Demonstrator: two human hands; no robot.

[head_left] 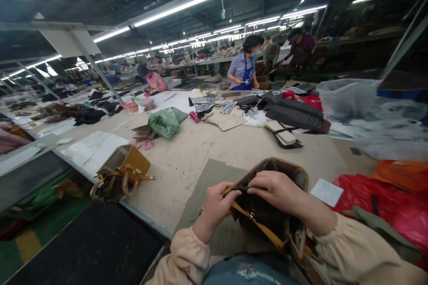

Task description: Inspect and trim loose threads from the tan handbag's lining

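Observation:
A brown handbag with tan leather edging [302,173] stands open in front of me, its dark lining showing. My left hand [217,205] pinches the upper edge of the bag's side between thumb and fingers. Just inside the opening, my right hand [276,189] has its fingers bent and pressed against the dark lining close to that same edge. A tan strap with a small metal clasp [252,216] runs along the near side. The bag's lower part is hidden by my arms and lap.
A second tan handbag [133,162] lies at the table's left edge. Beyond are a green plastic bag [169,122], beige panels [225,120] and dark folded pieces [294,113]. Red plastic [364,191] and a white paper [327,192] lie right. A co-worker in a blue apron [245,69] stands across the table.

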